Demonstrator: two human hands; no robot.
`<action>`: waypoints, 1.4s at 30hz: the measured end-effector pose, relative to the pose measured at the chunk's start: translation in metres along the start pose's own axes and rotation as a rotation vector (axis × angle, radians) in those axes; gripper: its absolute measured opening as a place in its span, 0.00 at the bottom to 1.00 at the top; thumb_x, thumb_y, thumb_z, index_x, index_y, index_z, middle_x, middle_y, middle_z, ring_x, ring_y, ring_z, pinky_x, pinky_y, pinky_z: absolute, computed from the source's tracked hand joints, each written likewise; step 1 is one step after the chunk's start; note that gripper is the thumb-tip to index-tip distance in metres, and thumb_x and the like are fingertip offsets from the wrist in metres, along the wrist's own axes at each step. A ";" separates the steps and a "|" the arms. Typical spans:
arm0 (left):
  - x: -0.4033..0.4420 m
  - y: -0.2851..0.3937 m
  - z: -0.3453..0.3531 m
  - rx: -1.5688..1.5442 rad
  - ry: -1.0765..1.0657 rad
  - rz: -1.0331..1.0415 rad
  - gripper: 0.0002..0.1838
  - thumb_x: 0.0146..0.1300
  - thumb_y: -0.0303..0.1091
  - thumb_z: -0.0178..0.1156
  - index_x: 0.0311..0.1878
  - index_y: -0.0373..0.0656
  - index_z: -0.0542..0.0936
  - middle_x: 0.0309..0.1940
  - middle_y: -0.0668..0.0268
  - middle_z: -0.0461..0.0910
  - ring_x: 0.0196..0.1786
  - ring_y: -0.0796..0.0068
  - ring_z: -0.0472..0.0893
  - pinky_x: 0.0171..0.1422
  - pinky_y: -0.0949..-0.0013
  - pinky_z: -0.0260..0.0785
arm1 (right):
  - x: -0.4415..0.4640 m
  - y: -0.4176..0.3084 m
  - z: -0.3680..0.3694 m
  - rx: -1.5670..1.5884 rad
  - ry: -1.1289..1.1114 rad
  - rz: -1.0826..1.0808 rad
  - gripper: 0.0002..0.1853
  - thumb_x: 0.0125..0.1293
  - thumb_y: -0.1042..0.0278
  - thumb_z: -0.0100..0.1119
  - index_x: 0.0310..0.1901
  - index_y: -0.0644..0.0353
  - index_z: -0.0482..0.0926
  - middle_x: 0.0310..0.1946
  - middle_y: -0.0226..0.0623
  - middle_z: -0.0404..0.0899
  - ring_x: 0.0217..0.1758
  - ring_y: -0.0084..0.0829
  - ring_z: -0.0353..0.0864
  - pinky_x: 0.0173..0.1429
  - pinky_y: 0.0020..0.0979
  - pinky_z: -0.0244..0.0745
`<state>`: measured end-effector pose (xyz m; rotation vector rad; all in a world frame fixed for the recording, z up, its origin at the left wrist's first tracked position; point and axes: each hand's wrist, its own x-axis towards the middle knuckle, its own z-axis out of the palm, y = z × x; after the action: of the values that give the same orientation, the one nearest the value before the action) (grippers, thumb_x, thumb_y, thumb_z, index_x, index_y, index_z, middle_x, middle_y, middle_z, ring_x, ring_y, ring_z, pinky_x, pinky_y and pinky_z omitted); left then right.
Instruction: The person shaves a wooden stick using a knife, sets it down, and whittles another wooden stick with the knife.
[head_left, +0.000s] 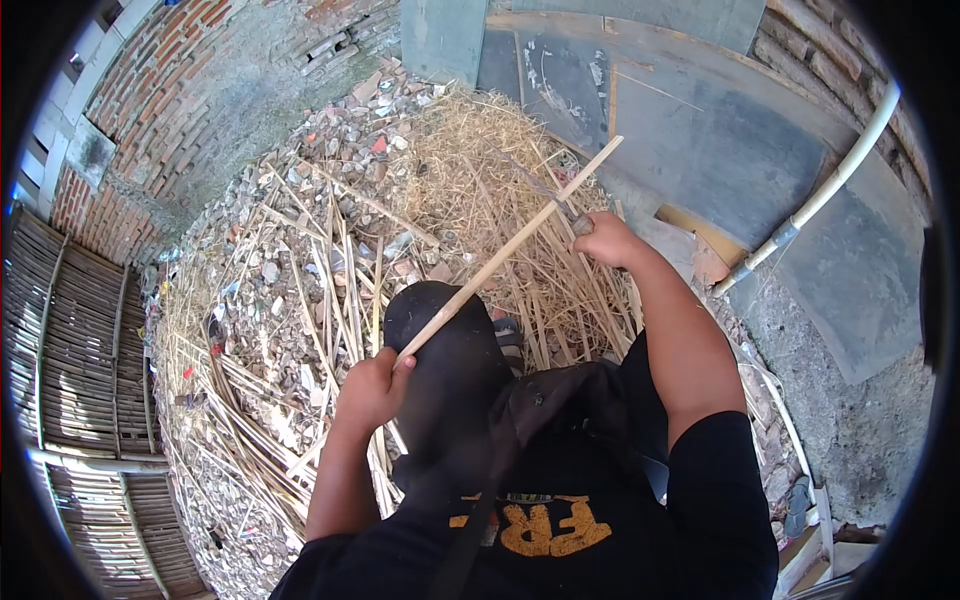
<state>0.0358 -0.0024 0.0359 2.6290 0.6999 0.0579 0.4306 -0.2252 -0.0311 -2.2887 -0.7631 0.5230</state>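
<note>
My left hand is closed around the near end of a long, pale bamboo strip. The strip runs diagonally up and to the right, past my knee. My right hand grips the handle of a knife, whose dark, narrow blade points up and to the left. Blade and strip cross near the strip's far part; whether the edge bites into the bamboo I cannot tell. Below them lies a heap of thin, straw-like bamboo shavings.
Split bamboo strips lie scattered over stony rubble on the left. A brick wall and a bamboo slat fence bound that side. Grey boards and a white pipe lean at the right.
</note>
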 end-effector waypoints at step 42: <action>0.002 0.000 0.015 -0.016 0.089 0.025 0.23 0.78 0.46 0.59 0.32 0.38 0.73 0.21 0.44 0.77 0.29 0.34 0.80 0.34 0.43 0.69 | -0.037 -0.058 0.013 -0.180 -0.233 -0.190 0.15 0.55 0.61 0.68 0.43 0.60 0.87 0.37 0.50 0.87 0.44 0.52 0.87 0.50 0.48 0.81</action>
<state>0.0393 -0.0069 0.0224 2.6334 0.6926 0.1880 0.3745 -0.2077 0.0058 -2.3108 -1.1709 0.6620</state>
